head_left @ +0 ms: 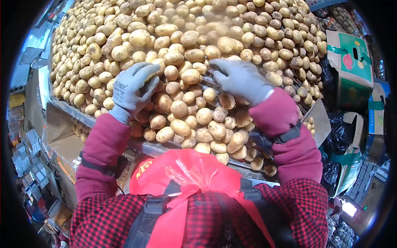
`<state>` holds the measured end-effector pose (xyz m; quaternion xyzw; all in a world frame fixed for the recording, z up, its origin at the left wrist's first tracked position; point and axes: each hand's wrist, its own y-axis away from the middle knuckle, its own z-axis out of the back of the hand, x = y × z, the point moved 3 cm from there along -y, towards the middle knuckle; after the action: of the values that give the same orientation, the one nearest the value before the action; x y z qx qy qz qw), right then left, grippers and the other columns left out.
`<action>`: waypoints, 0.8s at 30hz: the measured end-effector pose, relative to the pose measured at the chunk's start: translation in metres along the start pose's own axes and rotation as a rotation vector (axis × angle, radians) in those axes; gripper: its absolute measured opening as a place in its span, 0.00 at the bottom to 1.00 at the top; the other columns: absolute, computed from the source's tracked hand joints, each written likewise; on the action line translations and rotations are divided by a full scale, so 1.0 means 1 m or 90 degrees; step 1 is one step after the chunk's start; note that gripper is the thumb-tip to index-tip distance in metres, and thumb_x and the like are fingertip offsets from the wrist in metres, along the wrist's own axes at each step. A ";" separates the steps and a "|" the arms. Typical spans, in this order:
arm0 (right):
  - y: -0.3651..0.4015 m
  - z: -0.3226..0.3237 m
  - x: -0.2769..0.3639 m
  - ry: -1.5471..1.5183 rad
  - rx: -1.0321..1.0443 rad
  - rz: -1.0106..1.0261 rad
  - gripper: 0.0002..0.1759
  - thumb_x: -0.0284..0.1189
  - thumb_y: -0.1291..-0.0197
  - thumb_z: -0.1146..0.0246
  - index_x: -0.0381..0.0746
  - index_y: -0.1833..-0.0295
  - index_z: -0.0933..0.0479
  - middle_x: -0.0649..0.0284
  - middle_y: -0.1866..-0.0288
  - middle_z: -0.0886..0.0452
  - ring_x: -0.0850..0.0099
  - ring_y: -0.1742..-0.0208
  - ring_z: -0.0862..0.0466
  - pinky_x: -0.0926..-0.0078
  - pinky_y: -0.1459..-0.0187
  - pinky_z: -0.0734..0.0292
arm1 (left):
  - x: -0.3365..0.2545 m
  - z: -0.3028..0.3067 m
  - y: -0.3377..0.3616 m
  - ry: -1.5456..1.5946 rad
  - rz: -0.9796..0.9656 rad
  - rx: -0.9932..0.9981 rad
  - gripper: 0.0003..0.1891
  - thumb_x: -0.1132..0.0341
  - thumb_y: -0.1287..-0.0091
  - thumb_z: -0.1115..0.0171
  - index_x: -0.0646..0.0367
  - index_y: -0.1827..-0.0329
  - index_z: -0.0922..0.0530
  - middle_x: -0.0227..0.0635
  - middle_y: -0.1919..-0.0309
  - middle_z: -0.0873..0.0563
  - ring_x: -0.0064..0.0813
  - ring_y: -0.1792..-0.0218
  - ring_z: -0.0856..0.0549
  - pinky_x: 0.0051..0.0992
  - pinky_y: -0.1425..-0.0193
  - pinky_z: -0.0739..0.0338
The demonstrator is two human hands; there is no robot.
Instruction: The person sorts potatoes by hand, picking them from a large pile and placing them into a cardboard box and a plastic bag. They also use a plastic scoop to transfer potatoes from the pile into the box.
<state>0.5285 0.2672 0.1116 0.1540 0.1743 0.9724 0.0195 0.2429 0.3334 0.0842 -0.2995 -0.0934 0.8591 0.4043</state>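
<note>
A large heap of potatoes (180, 108) covers a wide metal-edged stand. My left hand (134, 87), in a grey glove, lies on the left part of the heap with its fingers curled over a potato, only partly visible beneath them. Toward the right, my right hand (242, 79), also grey-gloved and slightly blurred, rests over the potatoes with its fingers bent. Whatever is under its palm is hidden. Between both hands, loose potatoes lie in a band that runs down to the stand's front edge. A red plastic bag (186, 169) is in front of my chest.
The stand's metal edge (78, 113) runs along the front left. A green and white carton (350, 68) stands at the right, with black plastic bags (337, 134) below it. An open cardboard box (62, 134) is at the lower left.
</note>
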 end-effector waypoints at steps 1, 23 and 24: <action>-0.009 -0.009 0.004 0.039 0.002 -0.009 0.27 0.42 0.29 0.39 0.51 0.26 0.24 0.50 0.47 0.11 0.51 0.49 0.10 0.55 0.44 0.17 | -0.001 0.002 -0.001 -0.001 -0.005 0.002 0.17 0.63 0.34 0.27 0.48 0.41 0.14 0.38 0.48 0.11 0.44 0.50 0.11 0.40 0.48 0.17; -0.036 -0.039 -0.003 0.074 -0.069 -0.038 0.19 0.45 0.35 0.37 0.45 0.46 0.18 0.47 0.55 0.11 0.47 0.49 0.11 0.45 0.48 0.19 | 0.002 0.004 0.002 0.042 0.006 -0.053 0.15 0.64 0.33 0.29 0.56 0.44 0.14 0.46 0.51 0.10 0.51 0.52 0.11 0.44 0.48 0.15; -0.034 -0.042 -0.007 0.094 -0.039 -0.032 0.21 0.47 0.35 0.35 0.45 0.45 0.18 0.47 0.55 0.11 0.46 0.50 0.11 0.46 0.48 0.18 | 0.001 0.004 0.002 0.044 0.002 -0.065 0.15 0.64 0.33 0.28 0.55 0.44 0.14 0.46 0.51 0.10 0.50 0.53 0.10 0.44 0.49 0.15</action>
<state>0.5219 0.2841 0.0606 0.0765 0.1490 0.9852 0.0358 0.2385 0.3333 0.0864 -0.3495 -0.1230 0.8428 0.3903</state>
